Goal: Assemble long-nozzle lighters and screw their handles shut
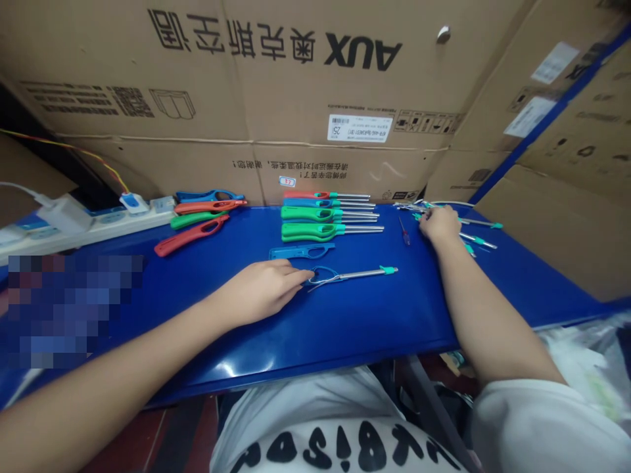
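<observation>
My left hand [261,289] rests palm-down on the blue table [345,328], its fingertips pressing on the blue handle of a long lighter [345,274] with a metal tube and a teal tip. A loose blue handle shell [300,251] lies just behind it. My right hand [440,223] reaches to the far right and is closed over a heap of metal tubes with teal tips [473,230]. What its fingers hold is hidden. A small red screwdriver [404,231] lies just left of that hand.
Several finished lighters with green, blue and red handles [320,213] lie in a row at the back centre. Loose handle shells in red, green and blue [202,220] lie back left, by a white power strip [73,223]. Cardboard boxes [296,98] wall in the back.
</observation>
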`<act>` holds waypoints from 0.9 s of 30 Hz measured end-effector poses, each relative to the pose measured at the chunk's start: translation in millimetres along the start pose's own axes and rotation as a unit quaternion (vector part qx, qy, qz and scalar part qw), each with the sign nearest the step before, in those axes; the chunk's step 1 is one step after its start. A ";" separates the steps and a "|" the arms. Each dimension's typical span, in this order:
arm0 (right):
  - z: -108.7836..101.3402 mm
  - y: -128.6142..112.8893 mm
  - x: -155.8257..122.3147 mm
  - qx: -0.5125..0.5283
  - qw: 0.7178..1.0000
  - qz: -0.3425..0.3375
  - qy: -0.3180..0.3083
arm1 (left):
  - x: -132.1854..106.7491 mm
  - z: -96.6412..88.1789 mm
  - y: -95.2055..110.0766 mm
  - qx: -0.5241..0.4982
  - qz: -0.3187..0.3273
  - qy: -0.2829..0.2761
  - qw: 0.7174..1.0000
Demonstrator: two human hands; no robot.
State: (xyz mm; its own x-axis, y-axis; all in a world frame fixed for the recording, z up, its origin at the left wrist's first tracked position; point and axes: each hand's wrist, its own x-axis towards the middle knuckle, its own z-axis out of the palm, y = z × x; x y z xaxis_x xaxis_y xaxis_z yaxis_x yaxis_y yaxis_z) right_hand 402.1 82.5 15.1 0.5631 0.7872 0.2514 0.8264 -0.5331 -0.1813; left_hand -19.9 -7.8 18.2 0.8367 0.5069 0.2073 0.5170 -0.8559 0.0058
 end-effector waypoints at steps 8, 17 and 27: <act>-36.5 -14.8 -14.2 0.195 0.970 -0.145 0.015 | 2.2 -2.3 -0.5 -0.066 -0.062 -0.004 0.996; -47.3 -64.4 -86.6 0.234 0.771 -0.490 -0.332 | 1.8 2.6 -6.3 -0.109 -0.053 -0.005 0.993; -29.6 -80.1 -108.5 0.238 0.730 -0.584 -0.264 | 4.1 0.5 -6.3 -0.178 -0.067 0.011 0.982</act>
State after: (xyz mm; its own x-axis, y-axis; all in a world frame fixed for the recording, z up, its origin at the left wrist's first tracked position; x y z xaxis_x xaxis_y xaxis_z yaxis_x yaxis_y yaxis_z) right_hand 275.1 30.6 30.4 -0.7083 0.6956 0.1198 0.5729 0.6656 -0.4783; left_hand -19.7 -0.2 18.5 0.7598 0.6178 0.2025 0.5227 -0.7657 0.3750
